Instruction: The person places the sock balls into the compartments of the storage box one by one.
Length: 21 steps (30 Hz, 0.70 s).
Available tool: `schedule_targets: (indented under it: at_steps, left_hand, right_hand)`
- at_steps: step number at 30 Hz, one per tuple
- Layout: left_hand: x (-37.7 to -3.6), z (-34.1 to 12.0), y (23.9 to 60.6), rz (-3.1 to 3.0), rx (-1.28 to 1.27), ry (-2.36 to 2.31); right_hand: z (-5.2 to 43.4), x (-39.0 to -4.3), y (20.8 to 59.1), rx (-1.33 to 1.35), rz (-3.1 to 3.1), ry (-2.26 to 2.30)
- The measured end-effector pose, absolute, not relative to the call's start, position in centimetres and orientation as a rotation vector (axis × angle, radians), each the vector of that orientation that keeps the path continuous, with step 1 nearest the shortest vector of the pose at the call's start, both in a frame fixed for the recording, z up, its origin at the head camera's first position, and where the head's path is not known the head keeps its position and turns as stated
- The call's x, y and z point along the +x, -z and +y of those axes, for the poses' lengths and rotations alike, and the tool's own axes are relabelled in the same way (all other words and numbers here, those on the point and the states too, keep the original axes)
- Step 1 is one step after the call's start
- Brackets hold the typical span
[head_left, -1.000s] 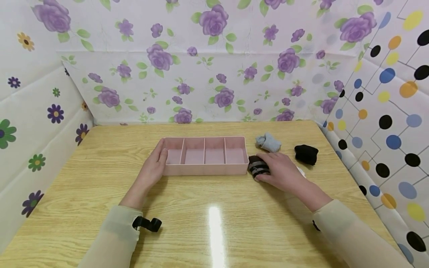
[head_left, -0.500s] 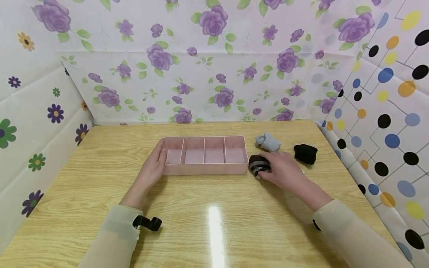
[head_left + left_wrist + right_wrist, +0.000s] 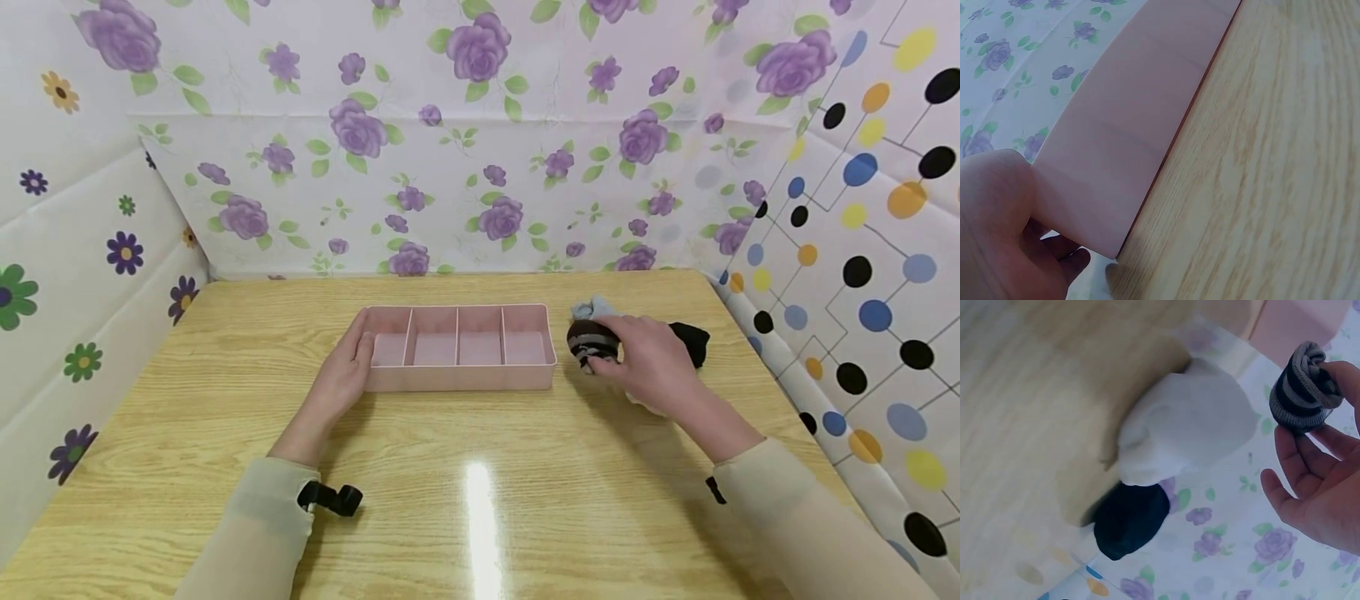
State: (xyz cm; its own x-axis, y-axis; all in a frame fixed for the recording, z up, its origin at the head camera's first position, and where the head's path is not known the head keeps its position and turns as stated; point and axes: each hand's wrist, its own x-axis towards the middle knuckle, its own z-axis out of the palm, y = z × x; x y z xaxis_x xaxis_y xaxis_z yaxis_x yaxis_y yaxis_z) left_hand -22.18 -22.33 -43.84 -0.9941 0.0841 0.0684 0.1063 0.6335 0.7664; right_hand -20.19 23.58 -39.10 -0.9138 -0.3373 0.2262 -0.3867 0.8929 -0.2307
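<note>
A pink box with several compartments in a row (image 3: 461, 379) stands on the wooden table. My left hand (image 3: 341, 367) grips its left end, the thumb at the rim and the fingers along the outside of the end wall. My right hand (image 3: 660, 367) pinches a rolled-up black and grey striped sock (image 3: 588, 342) between thumb and fingers, raised to the right of the box. In the right wrist view, the folded cuff of the striped sock (image 3: 1307, 387) shows at the thumb.
Behind the right hand lie a light grey-blue rolled sock (image 3: 591, 307) and a black rolled one (image 3: 692, 342), both partly hidden. A white bundle (image 3: 1185, 425) sits under that hand. Flowered cloth (image 3: 420, 192) closes off the back; a dotted one (image 3: 855, 292) stands at the right.
My right hand has lifted the striped sock and moved it back and slightly right, away from the box's right end. The left hand and the box have stayed put.
</note>
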Motion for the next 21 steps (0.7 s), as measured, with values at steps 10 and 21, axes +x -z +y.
schedule_targets:
  at_steps: [10, 21]
  left_hand:
    - [-22.2, -22.4, 43.9, -2.824, -0.165, 1.318]
    - [-22.2, -22.4, 44.0, -2.818, -0.169, 1.326]
  right_hand:
    - [21.9, -20.7, 37.8, 0.512, -2.880, -0.455]
    - [19.2, -21.6, 37.2, 0.579, -2.823, -0.491]
